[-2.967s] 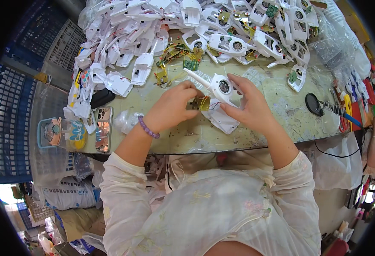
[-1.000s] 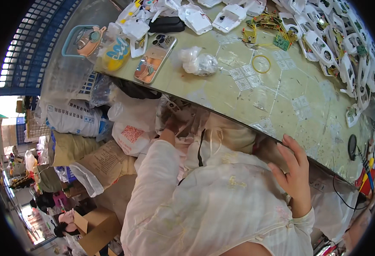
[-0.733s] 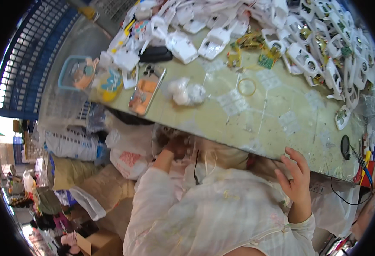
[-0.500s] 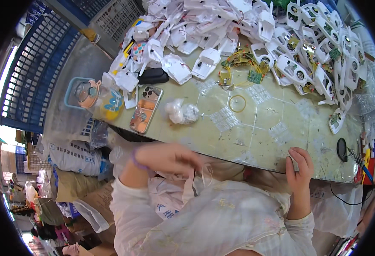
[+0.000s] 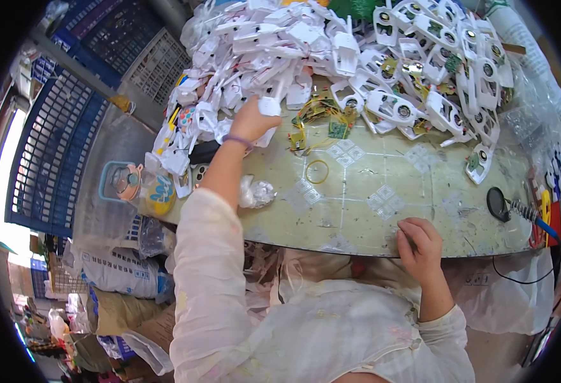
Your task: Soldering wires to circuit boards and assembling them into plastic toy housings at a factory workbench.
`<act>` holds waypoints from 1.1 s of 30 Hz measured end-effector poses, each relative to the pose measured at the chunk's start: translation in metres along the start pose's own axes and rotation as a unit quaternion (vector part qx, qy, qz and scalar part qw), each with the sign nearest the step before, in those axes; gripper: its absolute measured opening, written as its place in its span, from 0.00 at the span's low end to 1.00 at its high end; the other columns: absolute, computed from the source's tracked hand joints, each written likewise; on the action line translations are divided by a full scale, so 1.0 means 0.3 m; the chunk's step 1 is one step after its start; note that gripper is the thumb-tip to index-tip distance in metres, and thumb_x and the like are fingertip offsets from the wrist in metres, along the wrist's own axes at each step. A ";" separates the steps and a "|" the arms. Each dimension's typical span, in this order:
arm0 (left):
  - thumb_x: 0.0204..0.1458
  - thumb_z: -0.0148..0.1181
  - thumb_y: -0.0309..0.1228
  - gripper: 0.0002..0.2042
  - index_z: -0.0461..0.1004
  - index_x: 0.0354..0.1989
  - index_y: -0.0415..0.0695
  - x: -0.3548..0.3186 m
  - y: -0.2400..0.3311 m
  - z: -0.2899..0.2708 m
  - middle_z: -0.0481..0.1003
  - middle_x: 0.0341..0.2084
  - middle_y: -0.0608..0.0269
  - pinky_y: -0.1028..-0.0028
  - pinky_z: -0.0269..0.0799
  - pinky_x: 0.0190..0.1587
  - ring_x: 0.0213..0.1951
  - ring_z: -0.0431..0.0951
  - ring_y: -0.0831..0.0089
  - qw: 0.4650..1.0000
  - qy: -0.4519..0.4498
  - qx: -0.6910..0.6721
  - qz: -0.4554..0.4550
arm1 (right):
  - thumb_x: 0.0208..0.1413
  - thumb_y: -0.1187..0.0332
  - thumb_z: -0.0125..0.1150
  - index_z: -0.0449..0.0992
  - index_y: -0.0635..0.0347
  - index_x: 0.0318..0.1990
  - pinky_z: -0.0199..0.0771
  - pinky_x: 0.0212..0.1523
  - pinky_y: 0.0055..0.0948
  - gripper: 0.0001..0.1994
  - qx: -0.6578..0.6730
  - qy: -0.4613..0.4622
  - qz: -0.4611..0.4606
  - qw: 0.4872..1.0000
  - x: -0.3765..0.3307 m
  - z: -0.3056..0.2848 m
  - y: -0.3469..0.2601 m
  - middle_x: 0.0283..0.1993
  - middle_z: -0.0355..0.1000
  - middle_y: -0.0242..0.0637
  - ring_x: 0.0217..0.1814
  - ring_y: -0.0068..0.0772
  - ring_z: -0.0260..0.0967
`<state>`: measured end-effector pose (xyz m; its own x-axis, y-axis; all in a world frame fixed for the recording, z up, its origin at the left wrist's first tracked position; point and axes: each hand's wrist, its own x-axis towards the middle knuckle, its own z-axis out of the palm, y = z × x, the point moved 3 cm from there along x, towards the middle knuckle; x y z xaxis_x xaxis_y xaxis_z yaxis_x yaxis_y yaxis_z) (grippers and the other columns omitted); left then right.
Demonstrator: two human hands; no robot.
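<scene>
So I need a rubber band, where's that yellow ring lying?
In the head view the yellow ring lies flat on the table, just right of the left hand, below the green circuit board.

A worn green worktable [image 5: 382, 210] stands in daylight — blue wire-grid panels [image 5: 44, 153] lean left of it, and filled sacks [image 5: 111, 274] crowd the floor below its left end.

Bright, even daylight from the left — sharp centre, soft shadows, heavy fisheye bending, black rim.
</scene>
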<state>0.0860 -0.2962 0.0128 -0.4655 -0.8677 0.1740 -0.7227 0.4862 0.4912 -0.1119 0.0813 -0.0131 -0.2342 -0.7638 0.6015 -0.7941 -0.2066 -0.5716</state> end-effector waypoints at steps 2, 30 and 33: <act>0.39 0.68 0.37 0.41 0.56 0.63 0.35 -0.064 0.003 -0.025 0.73 0.47 0.50 0.64 0.71 0.50 0.50 0.74 0.57 0.972 -0.049 -0.217 -0.077 | 0.45 0.79 0.63 0.77 0.63 0.36 0.72 0.31 0.31 0.09 0.009 0.006 0.001 1.000 0.000 -0.008 -0.004 0.34 0.73 0.43 0.31 0.41 0.72; 0.47 0.64 0.33 0.19 0.72 0.48 0.43 -0.166 0.879 0.244 0.68 0.53 0.51 0.57 0.58 0.62 0.62 0.59 0.47 0.867 -0.057 -0.109 0.483 | 0.45 0.53 0.68 0.71 0.62 0.51 0.65 0.56 0.43 0.29 -0.050 -0.119 -0.046 0.991 0.008 -0.059 0.022 0.54 0.67 0.46 0.58 0.50 0.62; 0.44 0.63 0.31 0.15 0.73 0.41 0.41 -0.014 1.063 0.293 0.72 0.42 0.53 0.59 0.66 0.53 0.49 0.70 0.52 0.837 0.022 -0.123 0.533 | 0.46 0.59 0.67 0.73 0.62 0.47 0.68 0.51 0.40 0.23 -0.039 -0.056 -0.022 0.997 -0.014 -0.088 0.042 0.48 0.70 0.44 0.53 0.47 0.66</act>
<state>-0.1873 -0.1285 0.0936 -0.7559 0.0408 0.6534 0.2212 0.9553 0.1963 -0.1357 0.0980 -0.0082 -0.1381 -0.8196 0.5560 -0.8443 -0.1961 -0.4988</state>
